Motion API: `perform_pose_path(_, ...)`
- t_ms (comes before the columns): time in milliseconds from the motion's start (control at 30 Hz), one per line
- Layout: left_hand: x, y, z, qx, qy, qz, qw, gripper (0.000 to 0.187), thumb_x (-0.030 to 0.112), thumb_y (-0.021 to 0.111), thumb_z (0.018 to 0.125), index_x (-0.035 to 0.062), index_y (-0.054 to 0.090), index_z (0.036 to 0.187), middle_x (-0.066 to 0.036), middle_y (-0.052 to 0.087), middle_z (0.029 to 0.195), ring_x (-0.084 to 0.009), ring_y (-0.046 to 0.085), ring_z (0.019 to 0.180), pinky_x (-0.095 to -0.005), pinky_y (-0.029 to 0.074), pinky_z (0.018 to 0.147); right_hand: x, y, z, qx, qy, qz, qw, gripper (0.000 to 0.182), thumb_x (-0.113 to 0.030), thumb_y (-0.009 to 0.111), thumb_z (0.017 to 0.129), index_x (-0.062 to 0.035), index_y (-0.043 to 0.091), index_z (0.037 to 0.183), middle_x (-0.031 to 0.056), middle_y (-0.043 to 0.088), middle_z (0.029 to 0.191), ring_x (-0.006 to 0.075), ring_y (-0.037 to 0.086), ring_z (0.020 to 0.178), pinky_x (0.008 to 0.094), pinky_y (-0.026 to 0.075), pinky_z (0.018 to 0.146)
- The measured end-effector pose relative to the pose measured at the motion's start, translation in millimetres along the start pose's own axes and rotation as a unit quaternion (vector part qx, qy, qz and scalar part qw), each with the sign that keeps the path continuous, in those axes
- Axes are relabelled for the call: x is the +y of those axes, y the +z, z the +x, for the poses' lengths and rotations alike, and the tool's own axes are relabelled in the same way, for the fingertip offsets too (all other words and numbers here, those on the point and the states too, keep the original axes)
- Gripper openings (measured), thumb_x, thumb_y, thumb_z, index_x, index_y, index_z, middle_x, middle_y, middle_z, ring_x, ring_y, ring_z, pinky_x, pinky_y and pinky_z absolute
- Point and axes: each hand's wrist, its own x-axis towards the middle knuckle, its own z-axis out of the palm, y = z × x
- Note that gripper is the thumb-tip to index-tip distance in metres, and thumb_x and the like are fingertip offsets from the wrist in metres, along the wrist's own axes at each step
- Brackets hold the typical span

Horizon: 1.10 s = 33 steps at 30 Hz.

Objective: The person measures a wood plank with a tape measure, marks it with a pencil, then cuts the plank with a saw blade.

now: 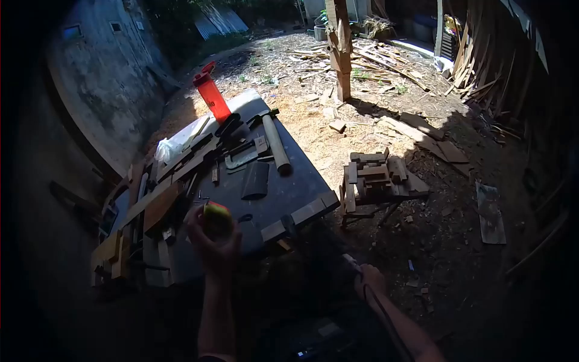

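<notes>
My left hand [212, 250] is closed around a tape measure [218, 222], yellow-green with a red edge, held just above the near side of the dark workbench [295, 172]. Low and to the right, away from the bench, my right hand [371, 280] grips a slim object with a pale tip [350, 261]. Its kind is too dark to tell. A dark cable [386, 314] runs from that hand along the forearm. Beyond the tape measure lie a curved dark block [256, 181], a C-clamp [241, 160] and a hammer [276, 145] with a wooden handle.
A red bottle [212, 98] stands at the bench's far end. Wood strips [163, 199] are heaped along its left side. Right of the bench, a low stand [416, 184] carries wood blocks. Behind it rises a wooden post [340, 54]. Planks and shavings litter the ground.
</notes>
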Motion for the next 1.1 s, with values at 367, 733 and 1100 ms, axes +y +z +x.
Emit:
perform_pose_path(367, 34, 32, -179, -0.413, -0.239, -0.163, 0.863, 0.086, 0.04, 0.093, 0.074, 0.007, 0.044, 0.137, -0.017, 0.059, 0.124, -0.032, 0.063, 0.116, -0.0409, 0.052, 0.099, 6, 4, -5, 0.033, 0.05, 0.056, 0.997, 0.024, -0.021, 0.07, 0.087, -0.0069, 0.06, 0.104, 0.0225, 0.068, 0.089, 0.0471, 0.068, 0.083, 0.0543, 0.053, 0.073)
perform_pose_path(733, -24, 146, -211, -0.413, -0.369, -0.261, 0.791, 0.069, 0.054, 0.072, 0.094, -0.0007, 0.053, 0.133, -0.018, 0.069, 0.122, -0.0241, 0.068, 0.113, -0.0368, 0.054, 0.096, 2, 74, 41, -0.314, 0.175, 0.49, 0.794, 0.045, -0.03, 0.072, 0.097, -0.003, 0.061, 0.131, 0.0049, 0.069, 0.113, 0.0133, 0.067, 0.1, 0.0295, 0.055, 0.082)
perform_pose_path(1100, -53, 180, -239, -0.433, -0.449, -0.45, 0.639, 0.063, 0.032, 0.078, 0.094, -0.0035, 0.051, 0.139, -0.02, 0.068, 0.125, -0.0243, 0.068, 0.111, -0.0364, 0.059, 0.09, -14, 57, 42, -0.231, 0.264, 0.624, 0.698, 0.05, -0.03, 0.069, 0.099, -0.0091, 0.054, 0.142, 0.0063, 0.07, 0.121, 0.0191, 0.071, 0.104, 0.0334, 0.059, 0.085)
